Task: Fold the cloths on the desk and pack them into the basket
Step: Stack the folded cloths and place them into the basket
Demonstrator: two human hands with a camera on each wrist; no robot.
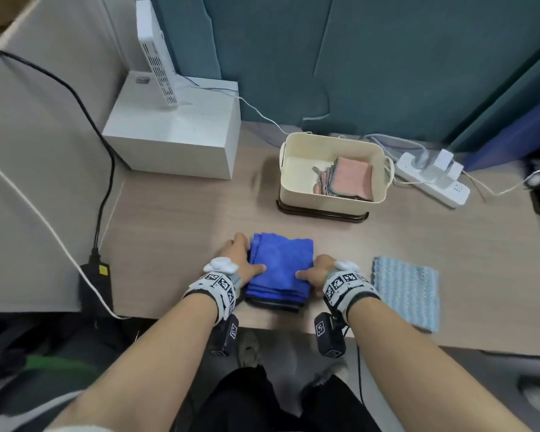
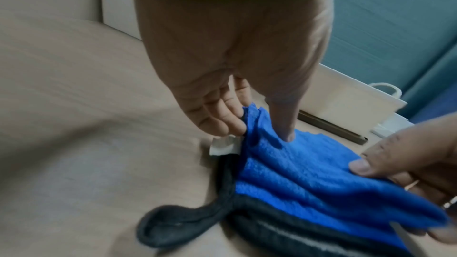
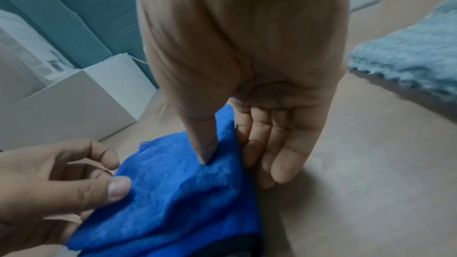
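A folded blue cloth (image 1: 281, 269) with a dark grey underside lies near the desk's front edge. My left hand (image 1: 247, 260) pinches its left side, thumb on top and fingers curled at the edge (image 2: 262, 128). On the opposite side my right hand (image 1: 312, 274) holds it the same way, thumb pressed on top, fingers down along the edge (image 3: 235, 155). A cream basket (image 1: 309, 199) stands behind the cloth with a folded pink cloth (image 1: 354, 174) in its right half. A folded light blue cloth (image 1: 406, 291) lies flat to the right of my right hand.
A white box (image 1: 181, 132) carrying an upright white device (image 1: 156, 57) stands at the back left. A white power strip (image 1: 430, 179) with plugs and cables lies right of the basket. A black adapter (image 1: 95, 275) and its cable hang off the desk's left side.
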